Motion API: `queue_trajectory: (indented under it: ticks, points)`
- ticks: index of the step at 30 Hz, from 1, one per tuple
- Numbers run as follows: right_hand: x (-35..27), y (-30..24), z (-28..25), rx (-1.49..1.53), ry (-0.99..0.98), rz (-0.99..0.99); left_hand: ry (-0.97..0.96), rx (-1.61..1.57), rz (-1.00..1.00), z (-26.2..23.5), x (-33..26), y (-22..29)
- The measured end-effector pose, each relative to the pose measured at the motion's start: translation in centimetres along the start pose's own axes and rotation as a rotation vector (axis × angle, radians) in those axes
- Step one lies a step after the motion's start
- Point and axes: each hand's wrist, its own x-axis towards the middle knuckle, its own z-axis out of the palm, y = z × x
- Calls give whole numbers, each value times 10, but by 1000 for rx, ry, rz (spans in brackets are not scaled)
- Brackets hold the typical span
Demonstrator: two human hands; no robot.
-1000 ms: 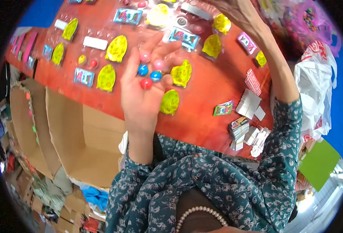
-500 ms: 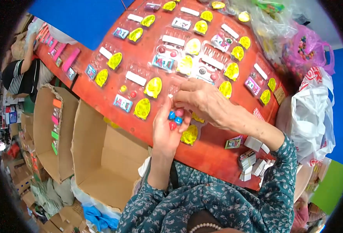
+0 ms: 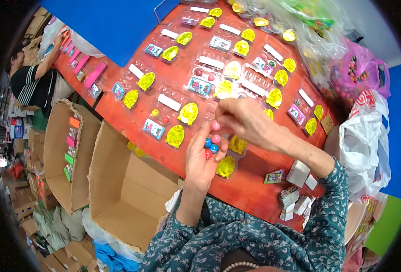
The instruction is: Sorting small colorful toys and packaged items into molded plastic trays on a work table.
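My left hand (image 3: 197, 164) is cupped palm up above the red table, its fingers curled round several small balls. Among them are a blue ball (image 3: 214, 148), a red ball (image 3: 208, 154) and a pink ball (image 3: 216, 138). Over it, my right hand (image 3: 250, 121) pinches another pink ball (image 3: 215, 125) at its fingertips. Clear plastic blister trays lie around both hands, with yellow egg-shaped pieces (image 3: 188, 113), white strips (image 3: 169, 102) and small printed packets (image 3: 153, 128). One tray to the left holds a red ball (image 3: 165, 119) and a yellow ball. My right hand hides part of the trays behind it.
Open cardboard boxes (image 3: 114, 181) stand left of the red table (image 3: 132, 120). Small card stacks (image 3: 289, 196) lie near its front edge. A pink bag (image 3: 361, 68) of balls and a white bag (image 3: 366, 136) sit at the right. Another person (image 3: 32, 86) works at far left.
My right hand has drawn slightly up and away from the left palm, and a pink ball now shows at its fingertips. The view has shifted, so the trays appear lower and farther right.
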Motion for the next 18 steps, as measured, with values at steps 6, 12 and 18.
queue_trajectory:
  ticks: [6, 12, 18]
  points:
    - [109, 47, -38, 106, 267, 55, 60, -49, 162, -2, -19, 53]
    - [211, 79, -53, -47, 456, -40, -88, -397, 226, -28, -21, 95]
    - [274, 128, -64, -332, 638, -165, -14, -495, 244, -43, -18, 110]
